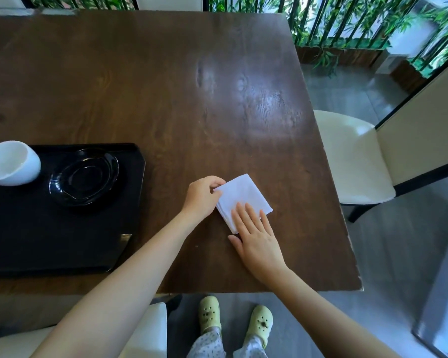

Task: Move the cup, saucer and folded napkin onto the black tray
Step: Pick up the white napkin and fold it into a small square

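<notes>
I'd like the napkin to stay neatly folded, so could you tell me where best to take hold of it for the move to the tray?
Pinch the folded napkin at its stacked layered edge on the left, where the left hand already has fingers at a corner. Coming from the left probably grips all layers together. The right hand lies flat on its near corner and would have to lift first.

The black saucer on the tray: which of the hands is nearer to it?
Left. The left hand pinches the folded napkin's left corner, on the side facing the black saucer. The right hand lies flat on the napkin's near edge, farther from the saucer.
</notes>
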Available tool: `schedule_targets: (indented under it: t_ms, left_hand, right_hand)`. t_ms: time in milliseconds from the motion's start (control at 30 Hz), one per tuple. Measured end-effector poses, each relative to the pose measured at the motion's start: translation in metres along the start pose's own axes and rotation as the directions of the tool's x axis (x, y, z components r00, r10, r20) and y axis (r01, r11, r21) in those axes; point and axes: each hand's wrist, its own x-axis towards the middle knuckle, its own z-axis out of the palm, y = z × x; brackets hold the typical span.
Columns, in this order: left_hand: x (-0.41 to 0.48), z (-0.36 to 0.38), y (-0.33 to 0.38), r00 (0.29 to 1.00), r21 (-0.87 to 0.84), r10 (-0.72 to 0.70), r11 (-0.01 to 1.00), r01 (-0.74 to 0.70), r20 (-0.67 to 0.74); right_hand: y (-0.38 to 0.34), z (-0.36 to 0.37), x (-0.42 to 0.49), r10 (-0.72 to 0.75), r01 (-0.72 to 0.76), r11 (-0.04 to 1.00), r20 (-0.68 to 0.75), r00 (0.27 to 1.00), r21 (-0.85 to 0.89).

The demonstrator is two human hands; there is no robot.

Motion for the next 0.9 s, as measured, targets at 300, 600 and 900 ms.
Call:
schedule_targets:
  t_ms: [300,600,900]
  left_hand:
    - [-0.005,0.009,0.008,0.928,0.274,0.269,0.941,-0.198,-0.256]
    - [-0.012,0.065,-0.01,0.98,0.636,0.201,0.756,-0.158,0.004]
    - [-0.009,0.066,-0.019,0.977,0.656,0.215,0.734,-0.174,0.019]
  right_hand:
    - [0.012,-0.016,0.004,0.138,-0.077,0.956,-0.2,0.97,0.285]
    - [0.032,-0.009,0.057,-0.017,0.011,0.995,-0.055,0.998,-0.102]
    - [0.053,0.006,0.031,0.114,-0.121,0.989,-0.077,0.991,-0.087]
